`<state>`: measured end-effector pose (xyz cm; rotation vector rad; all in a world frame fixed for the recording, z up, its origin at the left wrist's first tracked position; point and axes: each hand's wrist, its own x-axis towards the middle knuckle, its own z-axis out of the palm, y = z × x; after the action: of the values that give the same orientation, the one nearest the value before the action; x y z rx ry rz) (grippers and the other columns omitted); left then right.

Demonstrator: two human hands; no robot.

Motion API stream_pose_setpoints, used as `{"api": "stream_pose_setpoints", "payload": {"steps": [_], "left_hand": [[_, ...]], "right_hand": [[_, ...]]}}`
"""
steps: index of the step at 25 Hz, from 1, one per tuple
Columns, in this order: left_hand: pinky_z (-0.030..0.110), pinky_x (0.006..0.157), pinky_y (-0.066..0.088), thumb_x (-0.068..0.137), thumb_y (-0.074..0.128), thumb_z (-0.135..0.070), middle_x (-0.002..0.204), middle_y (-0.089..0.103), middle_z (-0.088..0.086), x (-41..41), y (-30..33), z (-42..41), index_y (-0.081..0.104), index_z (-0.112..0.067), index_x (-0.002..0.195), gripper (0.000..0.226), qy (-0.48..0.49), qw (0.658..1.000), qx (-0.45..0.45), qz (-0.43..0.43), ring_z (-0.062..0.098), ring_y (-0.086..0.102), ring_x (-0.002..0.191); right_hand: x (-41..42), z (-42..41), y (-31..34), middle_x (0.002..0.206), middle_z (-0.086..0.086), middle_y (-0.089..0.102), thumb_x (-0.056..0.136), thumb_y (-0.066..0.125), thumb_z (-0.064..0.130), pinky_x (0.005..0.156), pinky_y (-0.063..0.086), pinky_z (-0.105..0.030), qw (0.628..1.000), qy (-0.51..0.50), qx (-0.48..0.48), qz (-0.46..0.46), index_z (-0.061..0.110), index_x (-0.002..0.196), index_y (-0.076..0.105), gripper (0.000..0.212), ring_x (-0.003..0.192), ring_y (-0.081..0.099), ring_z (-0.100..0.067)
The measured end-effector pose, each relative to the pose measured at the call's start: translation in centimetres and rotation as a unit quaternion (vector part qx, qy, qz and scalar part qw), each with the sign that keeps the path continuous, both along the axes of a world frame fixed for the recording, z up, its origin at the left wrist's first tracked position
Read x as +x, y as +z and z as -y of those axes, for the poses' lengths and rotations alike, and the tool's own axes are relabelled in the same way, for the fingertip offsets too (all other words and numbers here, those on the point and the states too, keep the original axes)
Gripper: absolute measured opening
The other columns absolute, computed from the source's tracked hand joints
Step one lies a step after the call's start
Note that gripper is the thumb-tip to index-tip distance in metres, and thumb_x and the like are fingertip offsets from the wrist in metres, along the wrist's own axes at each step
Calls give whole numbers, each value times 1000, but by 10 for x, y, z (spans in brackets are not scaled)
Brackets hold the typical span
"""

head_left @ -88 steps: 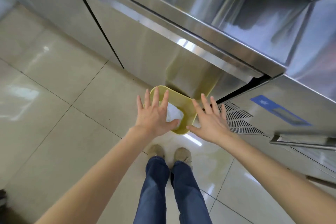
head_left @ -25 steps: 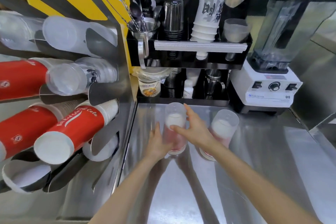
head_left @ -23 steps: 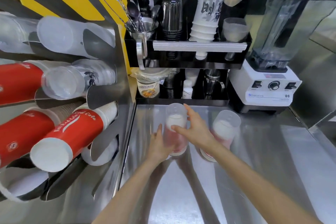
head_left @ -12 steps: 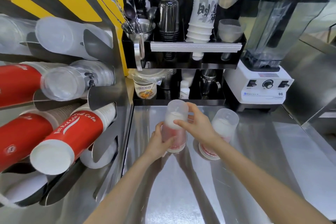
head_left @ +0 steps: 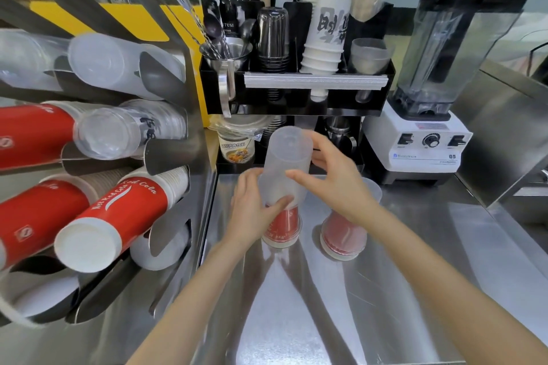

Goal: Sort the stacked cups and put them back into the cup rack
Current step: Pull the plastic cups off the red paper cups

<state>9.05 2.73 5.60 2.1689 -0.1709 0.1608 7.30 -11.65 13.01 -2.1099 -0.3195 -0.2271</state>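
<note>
Both hands close around the frosted cup (head_left: 286,166), upright and inverted over the red cup (head_left: 281,227) on the counter: right hand (head_left: 335,184) pinching high, left hand (head_left: 252,210) gripping low. The cup rack (head_left: 178,154) stands left, nearer the left hand.

On a steel counter (head_left: 415,290), the right hand (head_left: 335,184) grips an upturned frosted cup (head_left: 286,163), raised partway off a red cup (head_left: 281,227) that the left hand (head_left: 252,210) steadies. A second stacked pair (head_left: 342,235) stands just beside it, the cup rack (head_left: 178,157) at left, a blender (head_left: 430,92) behind.
</note>
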Motion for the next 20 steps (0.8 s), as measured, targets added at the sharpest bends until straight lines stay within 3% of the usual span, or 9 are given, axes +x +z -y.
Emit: {"api": "stream_pose_setpoints", "payload": {"steps": [2,5,8,10,13,17,20], "left_hand": [[36,102,39,72,71,-39,127,44,2,-12,11,-1,40,-16,126,67,-2,1000,0,25,16,42,120],[32,100,37,65,66,-53,124,44,-6,-39,15,0,38,-22,129,76,-28,999,-2,39,13,41,118],[32,100,36,65,56,-60,128,41,-8,-62,-4,4,34,-26,133,79,-34,998,2,43,11,39,118],[35,104,38,71,64,-51,132,39,-5,-74,-23,5,30,-28,136,77,-43,999,5,5,12,40,121],[28,100,40,75,67,-41,136,40,-5,-83,-49,5,26,-31,137,75,-78,995,4,-63,10,45,120],[31,96,45,76,66,-42,136,45,-4,-81,-75,4,33,-28,134,68,-89,988,17,-128,15,52,118],[26,91,44,76,66,-40,137,47,-4,-80,-85,7,34,-28,132,66,-94,983,19,-155,11,52,115]], "right_hand": [[-13,5,11,118,22,51,77,68,29,92,37,-2,1000,-5,21,9,45,118,37,53,108,50,7],[-34,13,11,116,24,54,75,69,27,93,43,-9,999,-7,45,-4,42,117,40,54,108,54,5],[-51,23,-4,110,30,55,73,70,24,89,41,-1,996,1,78,-50,42,113,43,52,104,53,14],[-58,26,-20,111,27,57,72,71,24,91,43,-6,993,4,72,-92,43,112,44,52,105,55,11],[-63,25,-52,116,16,58,72,73,23,96,44,-18,991,-1,34,-132,37,114,45,53,108,57,-1],[-70,19,-80,106,26,50,74,72,20,88,40,-3,985,-11,-2,-172,39,109,37,53,98,52,5],[-74,17,-94,114,16,50,76,70,20,101,40,-21,980,-16,-13,-197,34,118,37,55,107,50,-4]]}}
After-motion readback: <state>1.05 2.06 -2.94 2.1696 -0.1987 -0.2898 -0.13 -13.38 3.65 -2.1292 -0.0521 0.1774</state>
